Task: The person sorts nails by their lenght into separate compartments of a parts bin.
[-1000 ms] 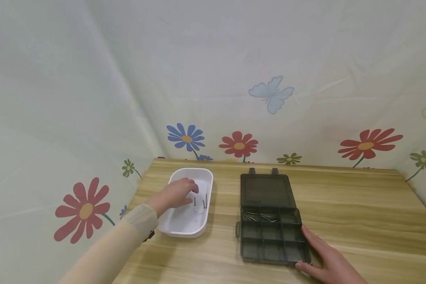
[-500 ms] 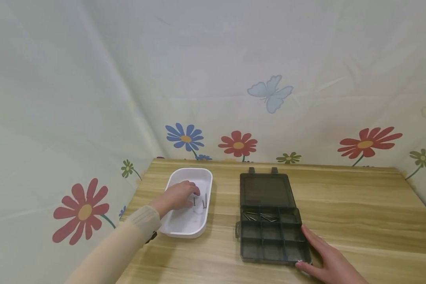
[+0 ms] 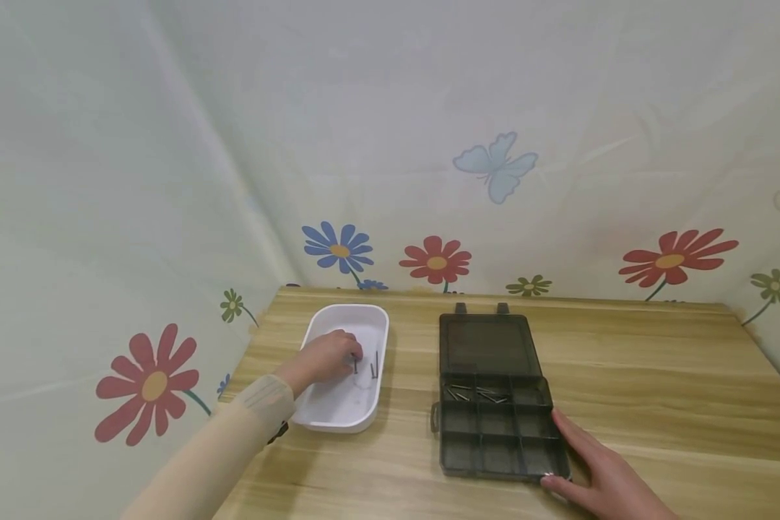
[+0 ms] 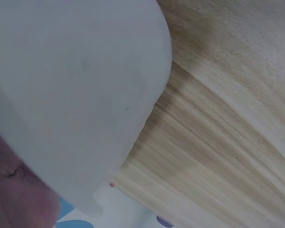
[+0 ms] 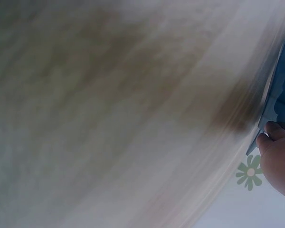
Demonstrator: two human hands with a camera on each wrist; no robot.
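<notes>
Your left hand dips into the white tray at left, bent fingers beside thin metal fasteners; you cannot tell whether they pinch one. Your right hand, thumb and forefinger spread, touches the dark box's right side, more fasteners in its far compartments.

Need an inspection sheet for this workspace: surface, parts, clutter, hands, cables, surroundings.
Surface: wood-grain tabletop.
White tray: metal fasteners inside, at least three visible.
Dark compartment box: lid open; more fasteners in the far row's left and middle compartments.
Clutter: nothing seen.
Left hand: inside the tray, by the fasteners; grip unclear.
Right hand: touching the box's near right corner.
Cables: nothing seen.
Surroundings: pale backdrop with printed flowers and a butterfly.
</notes>
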